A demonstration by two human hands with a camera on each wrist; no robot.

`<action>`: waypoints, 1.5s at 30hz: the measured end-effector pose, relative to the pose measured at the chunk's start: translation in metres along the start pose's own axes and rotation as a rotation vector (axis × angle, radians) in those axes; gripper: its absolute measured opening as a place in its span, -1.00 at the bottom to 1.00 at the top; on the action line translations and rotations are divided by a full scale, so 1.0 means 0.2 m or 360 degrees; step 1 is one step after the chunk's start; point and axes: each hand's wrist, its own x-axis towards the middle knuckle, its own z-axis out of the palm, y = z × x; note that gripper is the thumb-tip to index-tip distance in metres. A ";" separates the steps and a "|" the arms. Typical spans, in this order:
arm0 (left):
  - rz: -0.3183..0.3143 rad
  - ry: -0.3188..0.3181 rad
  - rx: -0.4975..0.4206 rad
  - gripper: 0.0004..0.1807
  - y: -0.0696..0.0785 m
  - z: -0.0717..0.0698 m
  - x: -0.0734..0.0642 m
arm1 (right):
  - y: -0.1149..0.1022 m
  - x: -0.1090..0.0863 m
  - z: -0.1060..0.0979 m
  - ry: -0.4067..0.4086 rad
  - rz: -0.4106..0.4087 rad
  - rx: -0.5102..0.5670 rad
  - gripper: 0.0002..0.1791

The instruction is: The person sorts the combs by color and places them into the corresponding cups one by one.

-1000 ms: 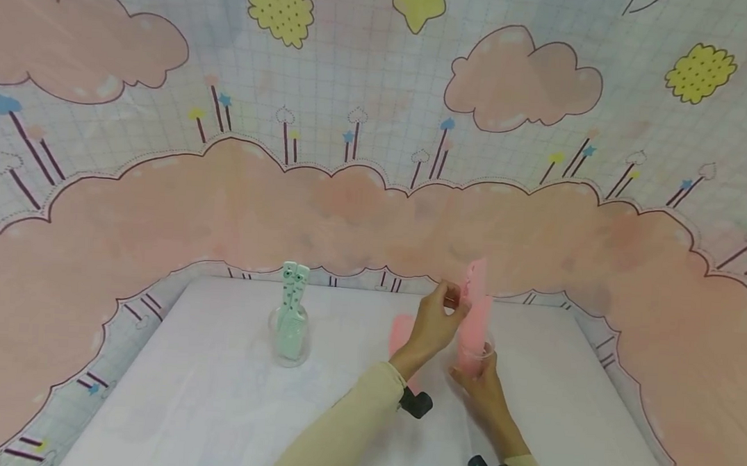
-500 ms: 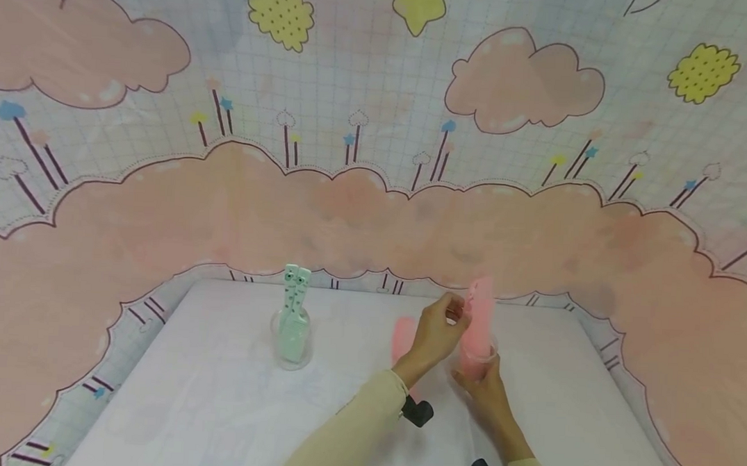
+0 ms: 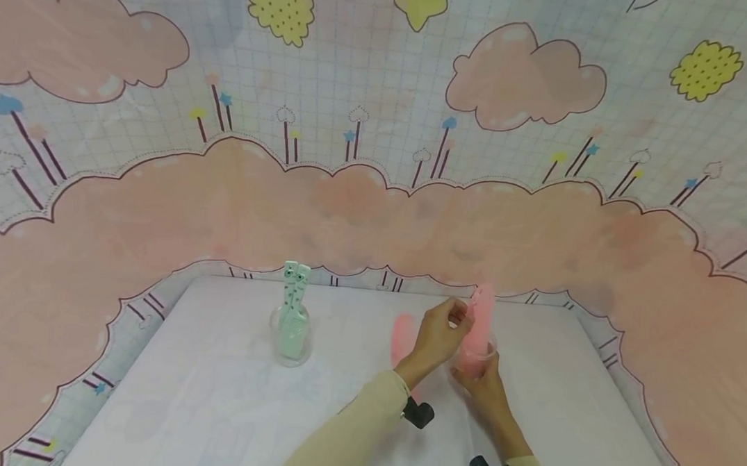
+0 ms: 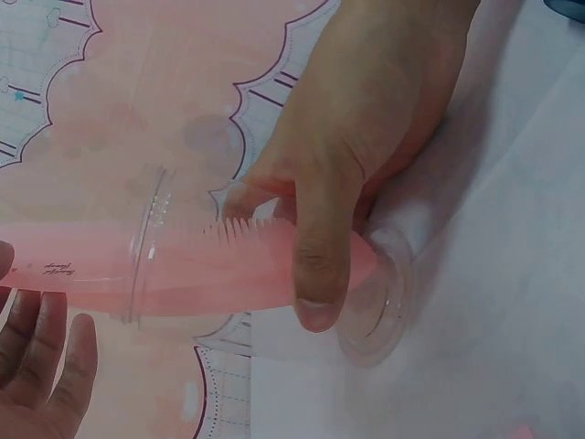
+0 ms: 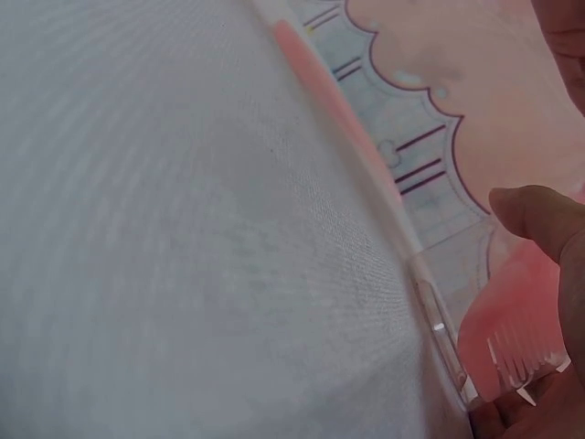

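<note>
A pink comb point(image 3: 481, 308) stands upright inside a clear plastic cup point(image 3: 492, 345), its teeth point(image 4: 245, 229) down in the cup. My left hand point(image 3: 436, 334) pinches the comb's upper end with thumb and fingers. Low around the cup, my right hand point(image 3: 484, 389) grips its wall; the left wrist view shows that thumb point(image 4: 322, 265) across the cup's side. Behind my left wrist lies another pink item point(image 3: 402, 337), partly hidden; the right wrist view has a long pink piece point(image 5: 338, 105) on the table.
To the left stands another clear cup point(image 3: 275, 343) holding green pieces with spotted handles point(image 3: 292, 292). White cloth covers the table point(image 3: 204, 392). A patterned curtain point(image 3: 349, 218) hangs behind its far edge.
The comb has moved down into the cup, with my left hand at its upper end. My right hand keeps its grip on the cup in nearly the same place.
</note>
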 end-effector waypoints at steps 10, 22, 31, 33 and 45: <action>-0.0004 -0.0008 0.0015 -0.92 -0.03 0.01 0.00 | -0.02 0.00 0.00 -0.0003 -0.0044 -0.0005 0.24; 0.0003 -0.0044 0.0052 -0.92 -0.07 0.02 -0.02 | -0.02 0.00 0.00 -0.0001 -0.0075 0.0013 0.19; -0.0022 -0.0063 0.0055 -0.87 -0.10 0.01 -0.03 | -0.02 0.00 0.01 0.0015 -0.0104 0.0151 0.17; -0.0021 -0.0052 0.0040 -0.87 -0.10 0.00 -0.03 | -0.02 0.00 0.01 0.0010 -0.0116 0.0162 0.16; 0.0051 0.0030 -0.0107 -0.79 -0.04 -0.11 -0.04 | 0.00 -0.02 0.02 -0.0006 -0.0011 0.0088 0.17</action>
